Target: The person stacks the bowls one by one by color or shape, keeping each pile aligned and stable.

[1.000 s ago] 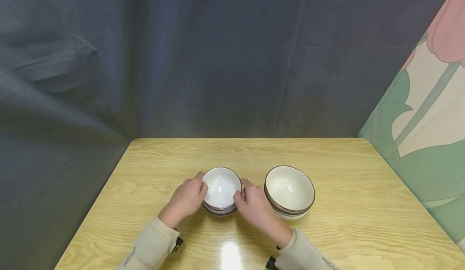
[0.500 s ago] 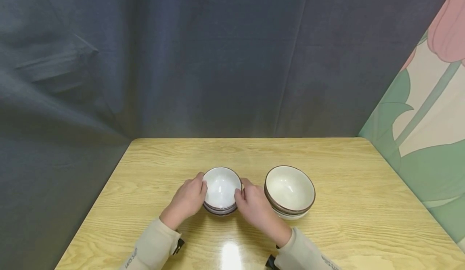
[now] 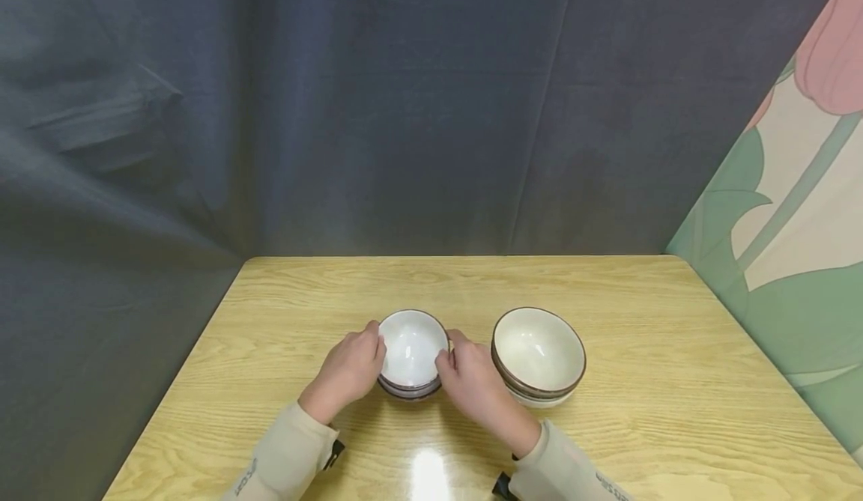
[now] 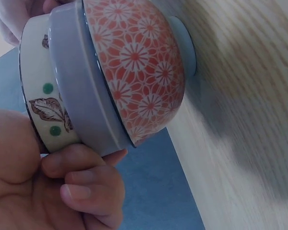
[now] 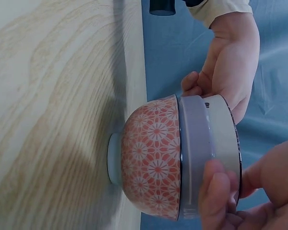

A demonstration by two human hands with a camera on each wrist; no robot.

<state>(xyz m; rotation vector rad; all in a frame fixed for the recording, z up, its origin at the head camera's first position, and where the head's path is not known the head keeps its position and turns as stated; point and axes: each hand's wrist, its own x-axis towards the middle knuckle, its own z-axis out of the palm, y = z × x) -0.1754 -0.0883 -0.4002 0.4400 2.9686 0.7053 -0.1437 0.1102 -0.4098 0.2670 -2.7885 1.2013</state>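
Three nested bowls stand on the table between the two hands. The top bowl [image 3: 410,347] is white inside; the left wrist view shows its cream outer wall [image 4: 38,72] with brown leaves and green dots. Under it sits a plain lavender-grey bowl [image 4: 84,81], and lowest is a red bowl [image 5: 153,158] with white flowers and a pale foot. My left hand [image 3: 349,372] pinches the top bowl at its left rim, thumb at the edge and fingers beneath. From the right side my right hand [image 3: 477,385] grips the same rim, its fingertips [image 5: 216,191] overlapping the lavender bowl.
Right of the hands stands a second stack, topped by a larger cream bowl [image 3: 538,350] with a brown rim; a pale bowl edge [image 3: 539,401] shows at its bottom. The wooden table [image 3: 674,381] ends at a dark curtain [image 3: 418,111] behind and a flowered cloth [image 3: 795,261] at right.
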